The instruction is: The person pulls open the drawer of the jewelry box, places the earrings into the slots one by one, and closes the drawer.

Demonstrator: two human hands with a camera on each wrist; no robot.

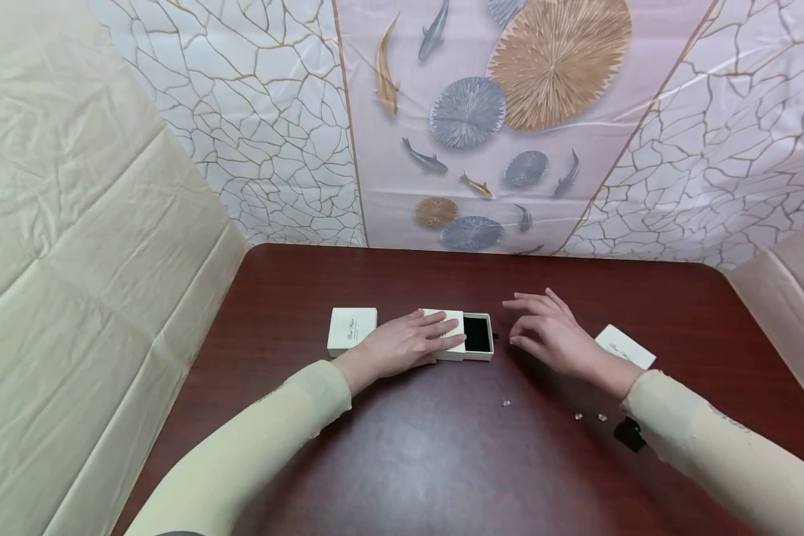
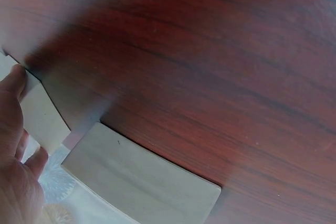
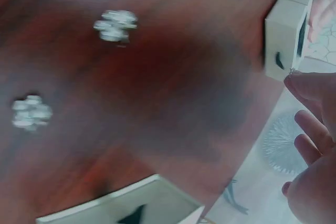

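A white drawer box [image 1: 442, 354] lies under my left hand [image 1: 409, 342], whose fingers spread over its sleeve. In the left wrist view the thumb and fingers grip opposite sides of that sleeve. Its drawer [image 1: 479, 336], lined with a black pad, is pulled partway out to the right. My right hand [image 1: 554, 335] hovers just right of the drawer. In the right wrist view its thumb and finger pinch a tiny sparkling stud [image 3: 292, 71]; its exact shape is too small to tell. Flower-shaped crystal pieces [image 3: 116, 25] lie on the table below that hand.
A closed white box [image 1: 351, 329] stands left of my left hand. Another white box [image 1: 624, 345] sits beyond my right wrist, partly hidden. A black piece [image 1: 629, 433] lies by the right sleeve. One small shiny piece [image 1: 505, 403] lies on the dark wooden table [image 1: 402, 461].
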